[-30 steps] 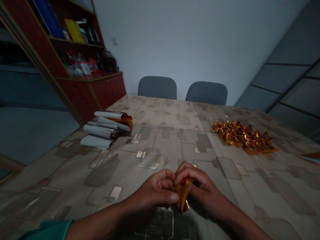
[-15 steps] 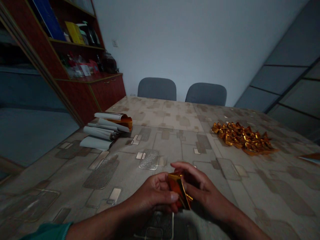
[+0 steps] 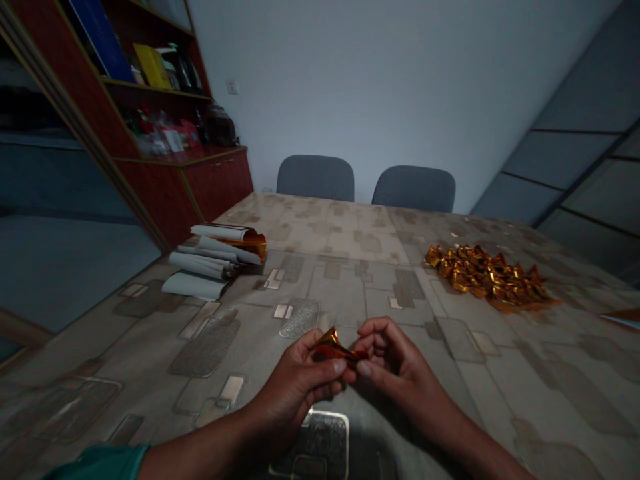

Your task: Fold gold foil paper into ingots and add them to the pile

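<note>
My left hand (image 3: pixel 300 380) pinches a twisted piece of gold-orange foil (image 3: pixel 333 348) between thumb and fingers. The foil lies sideways, and its far end reaches the curled fingertips of my right hand (image 3: pixel 400 367). Whether that hand grips the end, I cannot tell. Ahead on the right lies a heap of small foil-wrapped gold pieces (image 3: pixel 487 280). At the left stands a stack of curled white-backed sheets (image 3: pixel 210 263), with orange foil showing at its far end (image 3: pixel 255 245).
Both hands rest above a patterned table cover (image 3: pixel 400 320). A dark red cabinet with shelves (image 3: pixel 215 180) stands beyond its left side, and two grey chairs (image 3: pixel 315 179) stand at the far edge. An orange-and-white sheet (image 3: pixel 625 317) lies at the right edge.
The foil has turned from hanging downward between my hands to lying sideways, and it now sits mostly in my left hand. My hands have drawn slightly apart.
</note>
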Available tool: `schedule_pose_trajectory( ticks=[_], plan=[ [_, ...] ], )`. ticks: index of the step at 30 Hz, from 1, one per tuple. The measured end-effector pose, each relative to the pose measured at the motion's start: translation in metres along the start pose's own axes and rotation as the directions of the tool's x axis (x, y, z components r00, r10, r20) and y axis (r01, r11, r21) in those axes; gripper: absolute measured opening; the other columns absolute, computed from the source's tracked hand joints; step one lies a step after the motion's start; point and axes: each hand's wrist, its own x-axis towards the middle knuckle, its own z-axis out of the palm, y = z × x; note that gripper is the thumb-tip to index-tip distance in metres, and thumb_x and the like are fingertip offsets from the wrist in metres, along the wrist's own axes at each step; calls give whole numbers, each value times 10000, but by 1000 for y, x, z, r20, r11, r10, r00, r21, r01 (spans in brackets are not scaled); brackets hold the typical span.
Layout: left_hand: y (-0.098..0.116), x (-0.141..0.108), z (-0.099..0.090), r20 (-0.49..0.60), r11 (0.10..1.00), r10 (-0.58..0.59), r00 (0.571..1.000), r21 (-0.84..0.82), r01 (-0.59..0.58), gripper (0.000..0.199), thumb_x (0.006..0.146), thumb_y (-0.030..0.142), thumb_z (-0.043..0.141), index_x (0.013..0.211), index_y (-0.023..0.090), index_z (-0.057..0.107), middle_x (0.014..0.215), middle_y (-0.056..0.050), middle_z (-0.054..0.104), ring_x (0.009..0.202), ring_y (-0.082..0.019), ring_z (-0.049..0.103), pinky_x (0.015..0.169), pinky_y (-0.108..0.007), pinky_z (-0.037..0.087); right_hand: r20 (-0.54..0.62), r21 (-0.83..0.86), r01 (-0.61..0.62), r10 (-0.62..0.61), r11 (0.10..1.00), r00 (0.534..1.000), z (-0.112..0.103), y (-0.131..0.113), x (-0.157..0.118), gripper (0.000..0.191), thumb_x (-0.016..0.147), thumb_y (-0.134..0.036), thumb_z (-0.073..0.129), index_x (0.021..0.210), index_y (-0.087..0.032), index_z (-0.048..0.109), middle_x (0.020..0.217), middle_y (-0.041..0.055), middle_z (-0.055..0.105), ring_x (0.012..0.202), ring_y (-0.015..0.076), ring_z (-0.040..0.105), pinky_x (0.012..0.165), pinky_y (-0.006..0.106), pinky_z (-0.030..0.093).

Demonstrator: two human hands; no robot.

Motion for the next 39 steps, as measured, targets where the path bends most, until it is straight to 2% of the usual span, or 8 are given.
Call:
schedule_pose_trajectory(
  ticks=[7, 14, 18, 25, 30, 33, 37, 39],
  plan=[
    [-3, 2, -1, 29, 998, 33, 999, 51, -35, 398, 662, 309, 916, 898, 149, 639, 671, 21, 657, 579, -65, 572, 549, -155, 428, 38, 52, 37, -39, 998, 999, 5, -2, -2, 270, 885, -336, 732, 921, -242, 481, 826, -26, 595, 745, 132, 618, 651, 255, 461],
    [-8, 11, -10, 158, 968, 119, 980, 200, -150, 455, 649, 347, 919, 935, 136, 635, 737, -20, 697, 592, -123, 631, 541, -215, 488, -57, -232, 131, -148, 964, 987, 0, -7, -3, 136, 912, -249, 638, 979, -254, 519, 803, -40, 538, 707, 127, 512, 611, 240, 406],
    [2, 11, -12, 234, 964, 92, 968, 224, -145, 429, 734, 396, 863, 1002, 115, 680, 826, -71, 735, 700, -161, 702, 634, -245, 538, -18, -385, 144, -164, 912, 986, -7, -11, -3, 58, 921, -210, 593, 941, -248, 554, 785, -32, 550, 712, 142, 509, 640, 265, 408],
    [8, 8, -11, 177, 933, 103, 979, 325, -157, 421, 782, 414, 813, 1062, 110, 733, 893, -111, 764, 790, -185, 718, 624, -232, 531, -8, -401, 112, -126, 909, 992, -15, -13, -2, 64, 945, -261, 615, 885, -241, 612, 758, -30, 572, 677, 142, 508, 627, 271, 397],
    [4, 8, -10, 160, 915, 95, 982, 374, -150, 400, 788, 396, 787, 1068, 114, 738, 984, -127, 769, 835, -201, 717, 619, -235, 528, 4, -509, 246, -283, 825, 959, -14, -14, 0, 129, 910, -164, 644, 804, -233, 622, 936, 13, 636, 889, 177, 608, 791, 315, 442],
    [5, 7, -9, 163, 903, 106, 981, 396, -163, 392, 795, 396, 772, 1064, 113, 735, 991, -127, 769, 848, -204, 715, 619, -236, 524, 37, -546, 268, -297, 793, 954, -15, -16, -1, 123, 900, -163, 658, 801, -235, 647, 995, 30, 658, 940, 191, 625, 820, 329, 454],
    [8, 8, -10, 153, 905, 91, 984, 398, -146, 378, 787, 417, 776, 998, 105, 738, 947, -123, 771, 825, -198, 716, 616, -236, 529, 89, -533, 265, -258, 804, 962, -16, -19, -2, 107, 907, -167, 657, 827, -236, 677, 884, 12, 681, 827, 170, 638, 751, 302, 473],
    [9, 9, -10, 150, 917, 65, 987, 381, -118, 386, 768, 433, 796, 956, 102, 735, 901, -111, 770, 787, -189, 720, 614, -237, 536, 104, -535, 252, -233, 806, 967, -19, -21, -4, 95, 913, -179, 660, 964, -247, 704, 872, 9, 697, 796, 167, 639, 726, 293, 478]
  ],
)
